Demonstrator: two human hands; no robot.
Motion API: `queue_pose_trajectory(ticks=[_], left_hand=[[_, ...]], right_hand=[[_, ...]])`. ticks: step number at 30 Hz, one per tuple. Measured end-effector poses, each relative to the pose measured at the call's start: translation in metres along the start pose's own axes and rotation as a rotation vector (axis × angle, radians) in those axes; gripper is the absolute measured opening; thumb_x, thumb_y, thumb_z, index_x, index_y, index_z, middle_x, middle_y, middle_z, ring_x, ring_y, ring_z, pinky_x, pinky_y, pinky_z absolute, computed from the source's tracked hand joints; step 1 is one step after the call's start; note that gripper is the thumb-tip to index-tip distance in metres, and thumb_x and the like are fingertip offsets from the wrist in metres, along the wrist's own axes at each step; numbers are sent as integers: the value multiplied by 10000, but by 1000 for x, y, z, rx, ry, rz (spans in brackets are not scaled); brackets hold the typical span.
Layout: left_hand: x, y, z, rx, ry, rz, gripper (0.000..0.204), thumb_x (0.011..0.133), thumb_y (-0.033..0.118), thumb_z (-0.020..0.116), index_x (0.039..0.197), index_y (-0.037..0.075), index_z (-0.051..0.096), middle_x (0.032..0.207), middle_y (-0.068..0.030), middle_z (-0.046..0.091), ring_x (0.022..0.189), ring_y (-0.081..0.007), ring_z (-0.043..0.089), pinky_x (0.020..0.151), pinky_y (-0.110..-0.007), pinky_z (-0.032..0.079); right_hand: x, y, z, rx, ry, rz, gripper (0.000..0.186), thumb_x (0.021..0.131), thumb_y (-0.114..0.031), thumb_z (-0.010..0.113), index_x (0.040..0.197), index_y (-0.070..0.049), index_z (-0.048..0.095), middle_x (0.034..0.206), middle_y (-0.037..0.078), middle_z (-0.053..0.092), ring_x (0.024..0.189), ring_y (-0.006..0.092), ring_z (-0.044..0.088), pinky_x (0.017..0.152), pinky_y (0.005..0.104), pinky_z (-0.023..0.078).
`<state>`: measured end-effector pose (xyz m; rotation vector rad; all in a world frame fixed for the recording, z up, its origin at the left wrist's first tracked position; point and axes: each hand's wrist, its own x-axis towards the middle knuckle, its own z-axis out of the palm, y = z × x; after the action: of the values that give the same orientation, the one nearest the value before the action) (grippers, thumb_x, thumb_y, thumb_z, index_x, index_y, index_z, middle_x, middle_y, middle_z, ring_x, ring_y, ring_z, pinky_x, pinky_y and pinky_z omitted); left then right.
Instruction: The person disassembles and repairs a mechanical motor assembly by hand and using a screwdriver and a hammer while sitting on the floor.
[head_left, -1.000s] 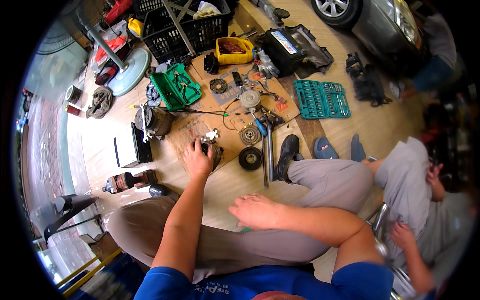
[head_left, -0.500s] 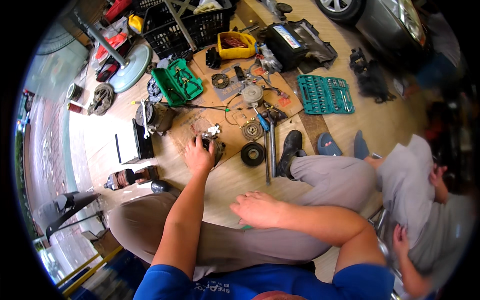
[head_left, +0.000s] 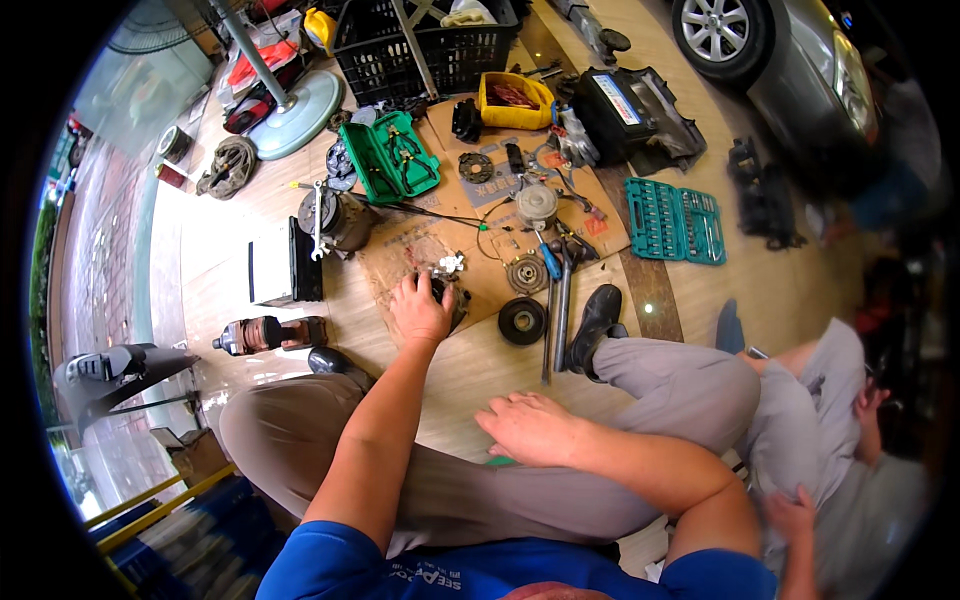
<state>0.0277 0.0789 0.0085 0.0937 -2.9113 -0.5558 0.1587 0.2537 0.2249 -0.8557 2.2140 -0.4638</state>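
Note:
My left hand [head_left: 420, 312] is closed over a small dark metal part [head_left: 459, 305] at the near edge of the flattened cardboard [head_left: 395, 262]; the fingers hide most of it. Crumpled white scraps [head_left: 452, 263] lie just beyond. My right hand [head_left: 530, 428] hangs palm down above my folded leg, fingers loosely extended, with nothing visible in it. Near the left hand are a black ring-shaped pulley [head_left: 522, 321], a round metal clutch plate [head_left: 526, 273] and a grey round motor-like part [head_left: 536, 204]. A blue-handled screwdriver [head_left: 550, 262] lies beside a long metal bar [head_left: 563, 310].
A green tool case [head_left: 390, 160], a yellow cut container [head_left: 516, 102] and a black basket [head_left: 450, 60] stand farther off. On the right lie a teal socket set [head_left: 675, 222] and a car wheel [head_left: 716, 28]. A seated co-worker's legs [head_left: 810, 420] are close at right.
My view has shifted, so the floor items appear farther right. Both my hands keep nearly the same pose. The co-worker's lower hand has moved, and one slipper is no longer seen.

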Motion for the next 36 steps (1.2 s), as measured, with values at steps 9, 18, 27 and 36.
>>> queue_pose_trajectory(ticks=[9, 18, 27, 36], left_hand=[[0, -1, -4, -29, -46, -25, 550, 810, 441, 687, 1255, 131, 593, 1276, -144, 543, 1171, -336, 497, 942, -465, 412], [0, -1, -8, -40, -58, -45, 558, 798, 434, 707, 1248, 123, 596, 1287, -137, 541, 1169, -332, 492, 963, -461, 402], [5, -5, -7, -75, -12, -40, 541, 776, 430, 732, 1207, 128, 606, 1266, -132, 539, 1157, -336, 492, 942, -463, 401], [14, 1, -5, -133, -22, 4, 582, 692, 305, 795, 1204, 99, 610, 1265, -176, 540, 1175, -394, 493, 975, -494, 402]], right_hand=[[3, -4, -6, 26, -41, 16, 393, 872, -277, 693, 1150, -34, 560, 1064, 190, 603, 1069, 374, 595, 911, 471, 476], [7, 6, 8, -15, 10, 32, 375, 881, -286, 681, 1139, -34, 580, 1087, 179, 616, 1066, 357, 610, 921, 450, 493], [33, 117, -76, -24, -257, 109, 293, 889, -284, 651, 1029, -27, 665, 956, 195, 678, 940, 385, 653, 852, 470, 530], [203, 423, -216, 535, 466, 413, 249, 922, -162, 617, 1037, 54, 662, 707, 90, 652, 548, 155, 616, 495, 307, 509]])
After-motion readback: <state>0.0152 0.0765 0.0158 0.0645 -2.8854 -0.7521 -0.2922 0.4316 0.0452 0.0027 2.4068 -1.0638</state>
